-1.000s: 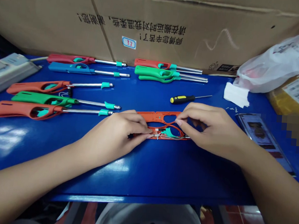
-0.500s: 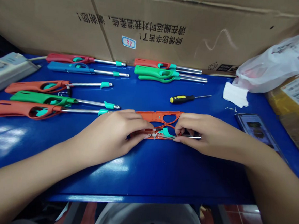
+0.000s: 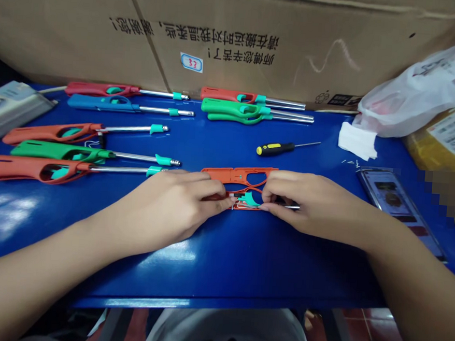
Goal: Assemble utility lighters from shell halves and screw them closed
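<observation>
An orange gas lighter lies opened up on the blue table. Its near half (image 3: 244, 206) holds a green trigger (image 3: 251, 198), thin white wire and small inner parts. My left hand (image 3: 188, 201) is closed on the left part of this half, thumb and fingertips pressed on the inner parts. At the other end, my right hand (image 3: 291, 198) pinches it where the metal tube (image 3: 295, 207) begins; the fingers hide most of that joint. Just behind, touching or almost touching both hands, lies the empty orange half shell (image 3: 227, 175).
Several long lighters, among them a blue one (image 3: 103, 103) and a green one (image 3: 61, 151), lie left and behind. A screwdriver (image 3: 276, 149), white paper (image 3: 357, 140) and a phone (image 3: 394, 203) are to the right. A cardboard box (image 3: 238, 15) stands along the back.
My left thumb and fingers have shifted slightly right along the lighter, covering more of its inner parts. My right hand keeps its pinch. The view has moved slightly.
</observation>
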Tool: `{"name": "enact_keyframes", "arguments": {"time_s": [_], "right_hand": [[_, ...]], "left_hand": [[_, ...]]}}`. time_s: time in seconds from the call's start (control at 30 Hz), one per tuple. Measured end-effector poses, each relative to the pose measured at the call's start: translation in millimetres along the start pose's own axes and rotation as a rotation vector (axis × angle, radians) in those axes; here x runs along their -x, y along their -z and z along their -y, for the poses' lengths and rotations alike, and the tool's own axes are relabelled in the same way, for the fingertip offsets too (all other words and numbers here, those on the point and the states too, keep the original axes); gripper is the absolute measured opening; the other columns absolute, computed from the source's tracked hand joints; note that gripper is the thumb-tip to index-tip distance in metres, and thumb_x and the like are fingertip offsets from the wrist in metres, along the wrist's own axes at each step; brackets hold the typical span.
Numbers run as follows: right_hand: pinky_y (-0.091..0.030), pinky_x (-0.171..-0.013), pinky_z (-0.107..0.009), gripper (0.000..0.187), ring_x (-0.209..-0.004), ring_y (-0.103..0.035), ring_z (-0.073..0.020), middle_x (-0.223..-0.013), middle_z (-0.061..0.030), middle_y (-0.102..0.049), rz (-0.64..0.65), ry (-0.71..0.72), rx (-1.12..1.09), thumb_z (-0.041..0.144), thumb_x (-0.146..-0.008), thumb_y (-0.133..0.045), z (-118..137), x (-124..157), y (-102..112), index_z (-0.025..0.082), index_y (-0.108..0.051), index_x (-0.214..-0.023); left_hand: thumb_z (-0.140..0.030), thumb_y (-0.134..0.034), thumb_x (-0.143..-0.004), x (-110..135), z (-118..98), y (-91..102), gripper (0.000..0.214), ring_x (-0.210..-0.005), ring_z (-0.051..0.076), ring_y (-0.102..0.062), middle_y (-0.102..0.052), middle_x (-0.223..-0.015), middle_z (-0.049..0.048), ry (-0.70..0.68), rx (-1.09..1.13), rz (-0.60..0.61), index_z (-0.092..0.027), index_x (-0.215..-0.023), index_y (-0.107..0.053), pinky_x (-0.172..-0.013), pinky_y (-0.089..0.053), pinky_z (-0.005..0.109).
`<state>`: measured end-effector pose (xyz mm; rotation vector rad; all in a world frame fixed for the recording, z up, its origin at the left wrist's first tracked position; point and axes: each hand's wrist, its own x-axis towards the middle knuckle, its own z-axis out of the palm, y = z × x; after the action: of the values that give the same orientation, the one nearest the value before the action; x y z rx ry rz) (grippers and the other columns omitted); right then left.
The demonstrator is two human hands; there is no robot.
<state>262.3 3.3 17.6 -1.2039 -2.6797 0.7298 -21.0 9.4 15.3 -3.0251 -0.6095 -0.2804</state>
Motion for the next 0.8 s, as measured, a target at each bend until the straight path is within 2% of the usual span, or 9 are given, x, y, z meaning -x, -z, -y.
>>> {"name": "enact_keyframes", "arguments": {"time_s": [0.2, 0.3, 0.4, 0.53, 0.63, 0.73, 0.8], "right_hand": [[-0.039, -0.07, -0.031, 0.012, -0.082, -0.06, -0.0166, -0.096, -0.0011, -0.067, -0.021, 0.005, -0.017, 0.028, -0.1, -0.055, 2.0, -0.8, -2.0, 0.024, -0.062, -0.091], [-0.041, -0.071, -0.03, 0.009, -0.085, -0.061, -0.0162, -0.103, -0.0008, -0.068, -0.07, -0.024, -0.056, 0.028, -0.099, -0.058, 3.5, -4.0, -6.2, 0.025, -0.066, -0.103], [-0.042, -0.073, -0.029, 0.021, -0.085, -0.061, -0.016, -0.109, -0.0023, -0.068, -0.143, -0.043, -0.109, 0.025, -0.097, -0.061, 4.7, -8.5, -14.7, 0.027, -0.067, -0.117], [-0.041, -0.065, -0.028, 0.017, -0.07, -0.054, -0.0115, -0.099, -0.0023, -0.068, -0.253, -0.028, -0.206, 0.019, -0.094, -0.064, 5.7, -14.4, -27.5, 0.023, -0.075, -0.106], [-0.039, -0.057, -0.026, 0.018, -0.06, -0.047, -0.0083, -0.089, 0.0006, -0.064, -0.317, -0.12, -0.336, 0.017, -0.088, -0.069, 6.5, -18.7, -32.3, 0.021, -0.074, -0.106], [-0.038, -0.051, -0.024, 0.026, -0.056, -0.045, -0.007, -0.083, 0.0038, -0.061, -0.3, -0.247, -0.453, 0.019, -0.084, -0.073, 7.8, -21.8, -32.6, 0.021, -0.07, -0.11], [-0.038, -0.05, -0.024, 0.024, -0.055, -0.044, -0.0067, -0.081, 0.0046, -0.06, -0.284, -0.274, -0.481, 0.019, -0.083, -0.072, 8.9, -22.4, -32.1, 0.021, -0.069, -0.107]], "left_hand": [[-0.021, -0.047, -0.106, 0.8, -3.5, -5.1, 0.031, -0.082, 0.024, -0.07, -0.074, -0.098, 0.008, -0.026, -0.086, -0.01, -0.015, -0.118, -0.075, -0.066, -0.051, 0.034], [-0.017, -0.049, -0.105, 1.3, -5.3, -5.2, 0.03, -0.084, 0.026, -0.07, -0.074, -0.099, 0.0091, -0.062, -0.127, -0.013, -0.012, -0.121, -0.073, -0.067, -0.052, 0.036], [-0.014, -0.047, -0.104, 1.1, -8.9, -1.2, 0.03, -0.084, 0.027, -0.071, -0.074, -0.099, 0.0107, -0.071, -0.14, 0.01, -0.01, -0.119, -0.073, -0.067, -0.053, 0.038], [-0.011, -0.045, -0.104, 1.0, -12.2, 4.4, 0.032, -0.085, 0.027, -0.072, -0.075, -0.1, 0.0112, -0.063, -0.141, 0.05, -0.01, -0.119, -0.073, -0.068, -0.055, 0.039], [-0.013, -0.049, -0.103, 1.2, -10.9, 4.6, 0.029, -0.086, 0.026, -0.072, -0.076, -0.099, 0.01, -0.056, -0.138, 0.051, -0.012, -0.118, -0.073, -0.069, -0.055, 0.037], [-0.016, -0.051, -0.103, 1.6, -8.2, 1.8, 0.026, -0.083, 0.026, -0.072, -0.075, -0.095, 0.0088, -0.064, -0.14, 0.012, -0.012, -0.115, -0.074, -0.068, -0.055, 0.036], [-0.017, -0.048, -0.105, 1.9, -7.3, -0.3, 0.029, -0.079, 0.025, -0.071, -0.075, -0.092, 0.008, -0.076, -0.148, -0.029, -0.012, -0.113, -0.075, -0.065, -0.054, 0.036]]}}
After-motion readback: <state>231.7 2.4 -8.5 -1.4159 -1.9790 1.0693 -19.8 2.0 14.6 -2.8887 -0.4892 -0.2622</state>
